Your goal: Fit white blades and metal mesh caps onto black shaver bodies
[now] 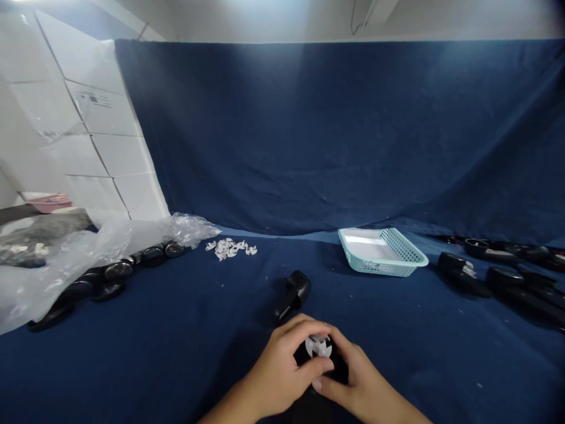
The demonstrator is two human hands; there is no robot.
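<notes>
One black part (339, 366) is held low at the near side of the worktop (176, 353), right of centre, between left hand (279, 366) and right hand (362, 381). Both hands are clamped on it from the two sides, thumbs at the near edge. A small white piece (318, 346) is seen on its top, framed by the fingers; much of the black part is hidden by the hands, so its full shape cannot be told.

Just beyond the left hand, a curved black piece (299, 287) is laid on the cloth, directly in front of the hands, no contact seen. Farther back and left, loose white clips (228, 249) are heaped near the curtain. To the left, black round parts (118, 271) are lined up slantwise, partly covered by a clear plastic sheet (103, 242).

Back right, a teal basket (384, 269) is placed well apart from the hands, white lining inside. At far right, dark parts (507, 294) are crowded together; small white bits are seen on one. The back is closed off by a blue curtain (309, 135). White panels (112, 109) are seen at left, a pink container (50, 204) below them.
</notes>
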